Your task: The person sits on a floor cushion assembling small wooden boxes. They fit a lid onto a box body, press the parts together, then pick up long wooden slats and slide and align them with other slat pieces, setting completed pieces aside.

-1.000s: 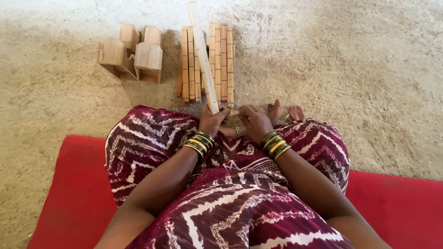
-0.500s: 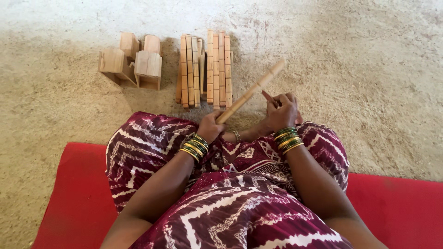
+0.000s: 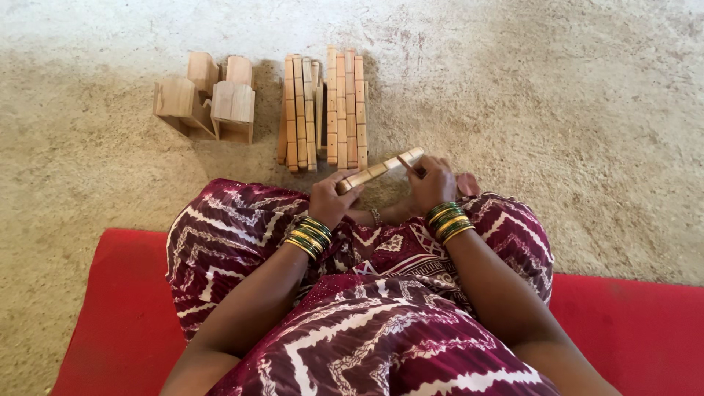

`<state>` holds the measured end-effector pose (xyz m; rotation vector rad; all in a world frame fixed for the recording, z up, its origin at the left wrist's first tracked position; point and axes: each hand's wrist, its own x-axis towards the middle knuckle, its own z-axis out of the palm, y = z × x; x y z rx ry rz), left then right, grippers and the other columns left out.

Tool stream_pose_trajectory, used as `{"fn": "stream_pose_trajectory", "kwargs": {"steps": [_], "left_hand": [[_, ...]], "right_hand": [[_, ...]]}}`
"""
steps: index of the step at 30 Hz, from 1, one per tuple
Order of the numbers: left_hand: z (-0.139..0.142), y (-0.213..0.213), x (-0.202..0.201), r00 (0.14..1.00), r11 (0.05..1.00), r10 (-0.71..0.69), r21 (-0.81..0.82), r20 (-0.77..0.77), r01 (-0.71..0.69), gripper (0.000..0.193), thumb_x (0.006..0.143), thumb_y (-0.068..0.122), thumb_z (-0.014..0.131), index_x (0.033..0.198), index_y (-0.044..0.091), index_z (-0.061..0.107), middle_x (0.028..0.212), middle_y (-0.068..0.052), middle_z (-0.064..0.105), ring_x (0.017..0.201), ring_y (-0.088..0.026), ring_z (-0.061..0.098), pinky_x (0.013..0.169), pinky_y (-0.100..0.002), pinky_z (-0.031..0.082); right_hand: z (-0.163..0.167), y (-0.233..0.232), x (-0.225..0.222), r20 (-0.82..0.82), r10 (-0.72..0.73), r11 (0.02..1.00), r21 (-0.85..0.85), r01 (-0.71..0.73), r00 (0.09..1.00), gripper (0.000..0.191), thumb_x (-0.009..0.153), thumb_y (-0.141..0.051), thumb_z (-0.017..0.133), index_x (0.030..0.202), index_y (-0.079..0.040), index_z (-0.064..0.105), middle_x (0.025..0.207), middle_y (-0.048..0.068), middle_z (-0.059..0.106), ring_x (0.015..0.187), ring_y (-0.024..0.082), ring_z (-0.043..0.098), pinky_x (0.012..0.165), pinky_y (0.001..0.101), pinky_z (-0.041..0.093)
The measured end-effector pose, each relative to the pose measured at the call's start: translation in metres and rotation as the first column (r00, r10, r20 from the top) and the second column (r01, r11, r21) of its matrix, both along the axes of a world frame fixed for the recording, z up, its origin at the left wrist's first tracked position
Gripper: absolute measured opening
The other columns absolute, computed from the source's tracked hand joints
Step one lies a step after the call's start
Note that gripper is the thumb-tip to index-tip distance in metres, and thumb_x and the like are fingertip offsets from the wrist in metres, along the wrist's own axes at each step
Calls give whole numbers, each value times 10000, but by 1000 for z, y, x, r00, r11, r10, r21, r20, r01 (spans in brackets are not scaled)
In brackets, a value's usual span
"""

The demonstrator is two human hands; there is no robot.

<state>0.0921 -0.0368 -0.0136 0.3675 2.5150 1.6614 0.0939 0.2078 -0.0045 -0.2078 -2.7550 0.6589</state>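
Observation:
I sit cross-legged in a maroon patterned dress. My left hand [image 3: 334, 199] grips the near end of a long wooden stick [image 3: 380, 170], which lies tilted low over my knees. My right hand [image 3: 433, 183] rests against the stick's far end, with a thin tool-like piece between its fingers; what that piece is stays unclear. Both wrists carry green and gold bangles. Just beyond my hands, two bundles of similar wooden sticks [image 3: 323, 110] lie side by side on the sandy ground.
Several small wooden block pieces [image 3: 209, 99] stand at the upper left on the sandy floor [image 3: 572, 132]. A red mat [image 3: 110, 308] lies under me. My bare foot [image 3: 466, 183] shows beside my right hand.
The stick stood upright a second ago, then swung down to the right. Now it lies lower and closer to my knees, with my right hand moved onto its far end.

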Motion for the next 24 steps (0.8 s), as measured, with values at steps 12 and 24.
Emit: {"fn": "stream_pose_trajectory", "kwargs": {"steps": [12, 24], "left_hand": [[-15, -4, -1, 991, 881, -61, 460, -120, 110, 463, 1076, 427, 434, 1247, 57, 654, 752, -47, 686, 616, -85, 677, 544, -211, 588], [-19, -5, -9, 995, 901, 80, 431, -61, -46, 599, 1108, 508, 272, 1192, 72, 674, 752, -48, 630, 624, -98, 608, 554, -234, 561]], "right_hand": [[-9, -52, 29, -59, 299, 920, -246, -305, 952, 239, 1006, -182, 594, 1201, -105, 708, 1000, 46, 737, 763, 145, 679, 682, 313, 608], [28, -44, 4, 539, 231, 952, 48, -304, 810, 689, 753, -249, 751, 1406, -156, 551, 1259, 129, 652, 980, 237, 672, 784, 413, 571]]}}
